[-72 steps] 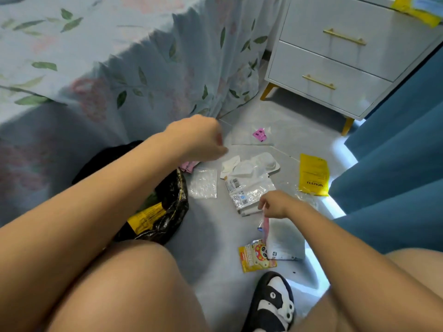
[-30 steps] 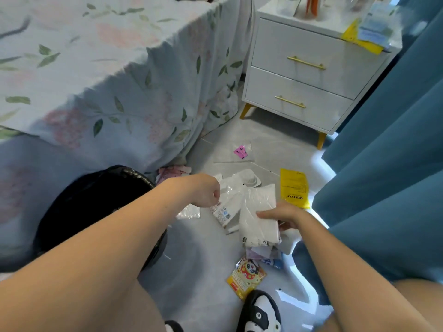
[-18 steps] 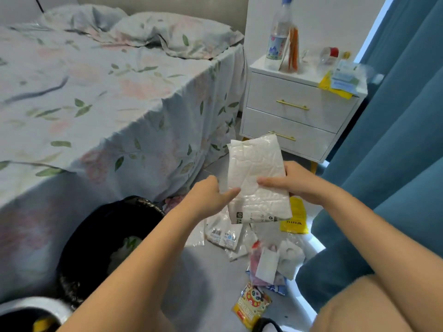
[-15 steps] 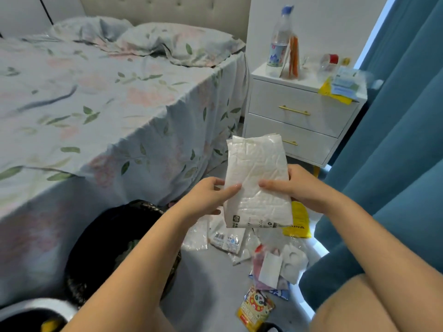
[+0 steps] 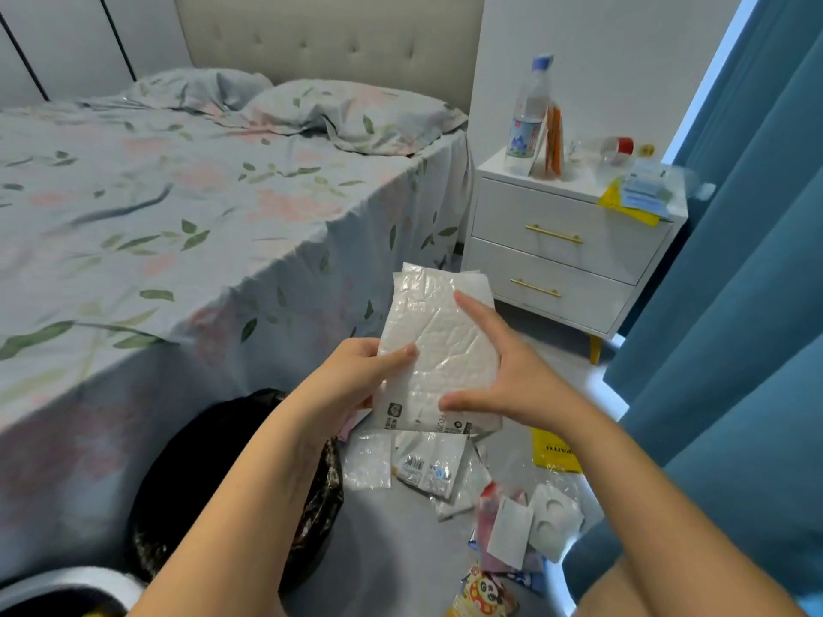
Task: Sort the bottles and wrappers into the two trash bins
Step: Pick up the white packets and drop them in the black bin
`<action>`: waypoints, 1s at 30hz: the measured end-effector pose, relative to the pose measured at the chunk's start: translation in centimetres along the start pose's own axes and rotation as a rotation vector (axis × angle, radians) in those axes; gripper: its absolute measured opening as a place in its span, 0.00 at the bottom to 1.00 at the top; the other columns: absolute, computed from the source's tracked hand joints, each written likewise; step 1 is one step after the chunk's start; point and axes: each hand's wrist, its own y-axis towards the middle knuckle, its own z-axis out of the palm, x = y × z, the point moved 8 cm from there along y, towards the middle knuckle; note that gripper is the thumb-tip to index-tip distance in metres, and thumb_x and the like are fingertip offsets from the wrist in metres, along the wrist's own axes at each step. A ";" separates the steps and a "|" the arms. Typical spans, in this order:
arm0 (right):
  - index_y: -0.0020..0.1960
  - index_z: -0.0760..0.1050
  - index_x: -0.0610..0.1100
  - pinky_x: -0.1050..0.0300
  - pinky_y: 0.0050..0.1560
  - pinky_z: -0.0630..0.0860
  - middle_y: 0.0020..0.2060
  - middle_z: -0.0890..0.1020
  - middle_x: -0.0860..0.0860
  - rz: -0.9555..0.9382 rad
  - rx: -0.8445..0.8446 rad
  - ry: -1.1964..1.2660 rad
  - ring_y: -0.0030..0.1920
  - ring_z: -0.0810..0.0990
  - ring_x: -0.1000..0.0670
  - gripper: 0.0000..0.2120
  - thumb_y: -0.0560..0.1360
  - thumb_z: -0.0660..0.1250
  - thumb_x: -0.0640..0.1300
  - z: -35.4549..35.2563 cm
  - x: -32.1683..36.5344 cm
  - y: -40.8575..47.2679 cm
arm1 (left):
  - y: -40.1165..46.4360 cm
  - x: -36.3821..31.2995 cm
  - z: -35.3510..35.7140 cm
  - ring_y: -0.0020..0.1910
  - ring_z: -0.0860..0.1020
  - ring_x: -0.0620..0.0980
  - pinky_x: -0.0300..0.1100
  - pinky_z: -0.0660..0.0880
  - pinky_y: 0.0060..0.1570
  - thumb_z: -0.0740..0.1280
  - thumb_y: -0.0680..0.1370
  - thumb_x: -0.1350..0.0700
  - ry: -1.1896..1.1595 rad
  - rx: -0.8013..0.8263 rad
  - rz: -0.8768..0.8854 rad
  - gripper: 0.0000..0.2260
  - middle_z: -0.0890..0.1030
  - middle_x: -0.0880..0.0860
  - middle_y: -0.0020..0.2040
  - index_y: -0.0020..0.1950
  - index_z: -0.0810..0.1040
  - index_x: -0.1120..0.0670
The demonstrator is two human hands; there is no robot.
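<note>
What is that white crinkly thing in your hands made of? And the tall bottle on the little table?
The white wrapper, held in both hands, looks like thin plastic film: it is glossy, wrinkled and partly see-through at the top. The bottle on the nightstand looks like clear plastic with a blue cap and a printed label; glass cannot be ruled out.

I'm holding a white wrapper (image 5: pixel 438 345) of crinkled, glossy plastic film. The bin liner (image 5: pixel 318 496) is shining, wrinkled black plastic; the bedsheet (image 5: pixel 200 224) is looking like matt cloth.
</note>
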 end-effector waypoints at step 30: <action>0.56 0.77 0.43 0.58 0.37 0.82 0.41 0.86 0.45 0.408 0.109 0.153 0.36 0.86 0.50 0.19 0.67 0.77 0.45 1.9 -4.8 1.7 | 2.7 0.5 -6.2 0.41 0.81 0.51 0.43 0.77 0.37 0.79 0.66 0.50 0.417 -0.225 0.073 0.15 0.82 0.52 0.43 0.47 0.79 0.54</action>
